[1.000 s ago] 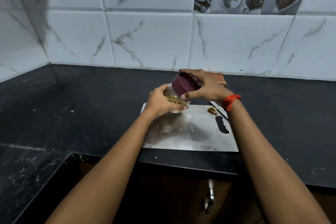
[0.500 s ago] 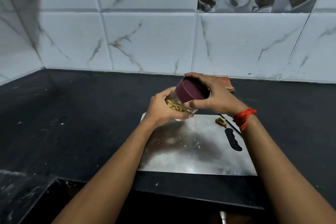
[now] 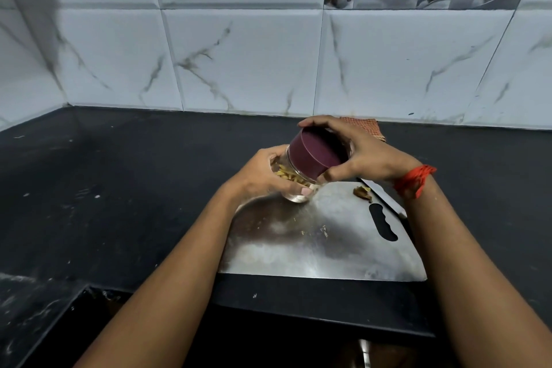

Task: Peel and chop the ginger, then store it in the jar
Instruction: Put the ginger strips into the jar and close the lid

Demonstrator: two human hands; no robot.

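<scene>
A small clear glass jar (image 3: pixel 294 175) with pale chopped ginger (image 3: pixel 286 176) inside is held tilted above the far left corner of the steel chopping board (image 3: pixel 313 245). My left hand (image 3: pixel 263 178) grips the jar's body from the left. My right hand (image 3: pixel 358 152) grips the maroon lid (image 3: pixel 316 155) that sits on the jar's mouth, fingers curled over its top and thumb under its rim. A small brown ginger scrap (image 3: pixel 363 192) lies on the board's far right. A knife blade (image 3: pixel 382 196) shows partly beside it, under my right wrist.
The board lies on a black stone counter (image 3: pixel 134 188) near its front edge. A brown checked cloth (image 3: pixel 366 126) sits by the marble-tiled wall behind my right hand. A lower black surface (image 3: pixel 30 308) steps down at the front left. Fine ginger bits speckle the board.
The jar stays held in both hands with the lid on it. The view has shifted closer and slightly left; my right hand's grip has turned a little round the lid.
</scene>
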